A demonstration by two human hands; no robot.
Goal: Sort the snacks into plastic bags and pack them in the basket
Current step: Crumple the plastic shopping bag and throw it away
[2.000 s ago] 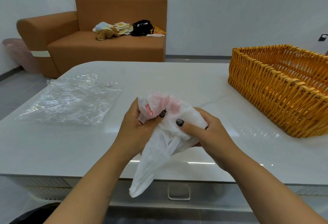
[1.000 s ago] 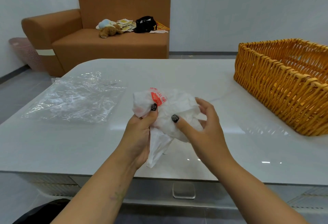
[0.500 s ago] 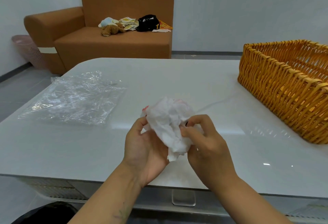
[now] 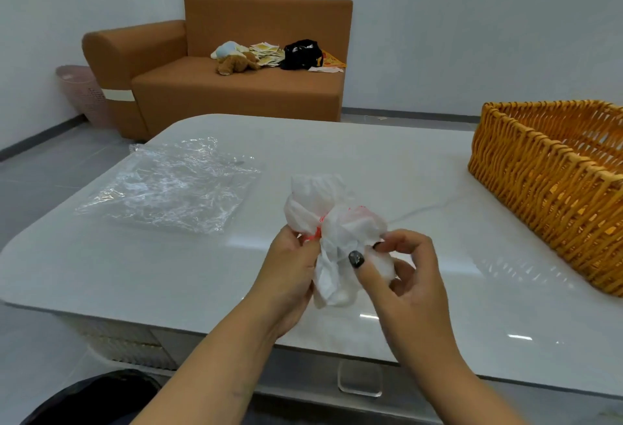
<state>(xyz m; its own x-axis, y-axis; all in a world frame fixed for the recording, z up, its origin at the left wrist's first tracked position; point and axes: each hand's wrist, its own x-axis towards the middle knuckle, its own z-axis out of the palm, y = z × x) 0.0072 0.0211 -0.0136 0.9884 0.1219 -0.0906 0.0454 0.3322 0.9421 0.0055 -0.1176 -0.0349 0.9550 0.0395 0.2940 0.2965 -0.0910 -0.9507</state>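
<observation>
Surface: one glossy white counter (image 4: pixel 188 276) with rounded corners, before you. Room: white walls, grey floor; one brown sofa (image 4: pixel 236 87) at the far wall carrying a heap of soft toys, papers and a black bag; one pink bin (image 4: pixel 82 94) beside its arm.

On the counter: one sheet of clear plastic bags (image 4: pixel 172 188) lying flat to your left; one orange wicker basket (image 4: pixel 553 182) at the right edge.

In your hands: one crumpled white plastic bag (image 4: pixel 333 225) with red print, held above the counter's near edge. Your left hand (image 4: pixel 290 276) grips its left side; your right hand (image 4: pixel 404 276) pinches its right side between thumb and fingers.

Change: half a second ago the bag was a tight wad; now it is pulled looser and stands taller between your hands.
</observation>
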